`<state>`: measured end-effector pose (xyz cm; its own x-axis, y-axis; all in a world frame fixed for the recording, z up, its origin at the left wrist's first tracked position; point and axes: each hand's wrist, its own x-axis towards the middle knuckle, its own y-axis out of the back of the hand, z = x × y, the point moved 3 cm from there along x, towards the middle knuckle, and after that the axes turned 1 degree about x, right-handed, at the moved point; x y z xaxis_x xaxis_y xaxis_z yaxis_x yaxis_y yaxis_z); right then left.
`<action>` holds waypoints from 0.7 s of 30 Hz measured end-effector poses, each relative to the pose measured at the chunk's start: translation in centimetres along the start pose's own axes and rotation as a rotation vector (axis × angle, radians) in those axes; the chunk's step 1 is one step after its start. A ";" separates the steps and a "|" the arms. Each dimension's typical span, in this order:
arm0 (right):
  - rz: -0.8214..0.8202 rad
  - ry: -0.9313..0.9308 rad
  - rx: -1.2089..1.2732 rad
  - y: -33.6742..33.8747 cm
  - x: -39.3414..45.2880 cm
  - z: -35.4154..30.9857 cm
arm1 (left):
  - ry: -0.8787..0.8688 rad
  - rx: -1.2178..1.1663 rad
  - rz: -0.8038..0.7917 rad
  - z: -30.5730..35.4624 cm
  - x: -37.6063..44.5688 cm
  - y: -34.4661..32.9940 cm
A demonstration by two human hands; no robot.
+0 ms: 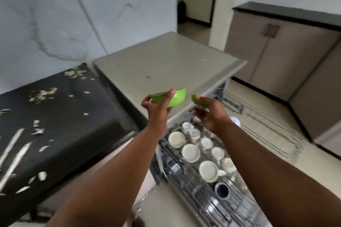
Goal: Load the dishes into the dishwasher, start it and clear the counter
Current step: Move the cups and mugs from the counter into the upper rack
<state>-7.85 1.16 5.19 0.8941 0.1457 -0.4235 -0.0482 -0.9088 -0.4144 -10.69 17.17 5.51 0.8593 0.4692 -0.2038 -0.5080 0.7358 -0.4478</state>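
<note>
**Two green bowls held over the loaded rack**

Two green bowls are in view, one in each hand. The left hand [158,104] grips the larger-looking green bowl [175,100] with its thumb curled over the rim and its fingers wrapped underneath, so the bowl tilts with its outside turned toward the camera. The right hand [208,112] holds a second green bowl [196,101], of which only a small edge shows above the thumb; the fingers curl round it, though how they lie beneath is hidden. The two bowls are near each other but apart, both above the front edge of the grey dishwasher top [166,64] and the far end of the pulled-out upper rack [212,199].

In the rack, about nine pale cups [191,152] sit upside down in two rough rows: three broad bases on the near-left row, and about six smaller ones beside and beyond them; blur makes the exact count uncertain. One dark blue cup [222,190] stands at the near end of the rows, its mouth facing up.

Both forearms reach forward from the bottom of the view, converging toward the bowls, wrists roughly level. To the left lies a black counter [60,116] scattered with pale scraps and two long pale utensil-like streaks, too blurred to name.
</note>
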 end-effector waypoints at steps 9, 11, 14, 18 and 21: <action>0.490 0.062 0.111 25.9 -5.9 -0.3 | 0.257 0.251 -0.190 -13.3 -7.5 -10.5; 0.536 0.054 0.109 28.9 -6.4 0.5 | 0.304 0.297 -0.201 -15.0 -7.4 -11.6; 0.589 0.007 0.062 31.4 -6.6 1.4 | 0.358 0.399 -0.241 -17.4 -6.4 -12.7; 0.666 -0.093 -0.244 32.9 -5.0 1.9 | 0.352 0.640 -0.313 -20.3 -4.0 -13.4; 0.700 -0.134 -0.537 32.9 -2.5 1.9 | 0.287 0.849 -0.415 -21.9 -0.9 -14.4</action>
<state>-12.48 -28.42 -8.93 0.6769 -0.4980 -0.5421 -0.3188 -0.8621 0.3939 -2.79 -4.56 -6.94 0.9042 0.0411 -0.4252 0.0586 0.9740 0.2188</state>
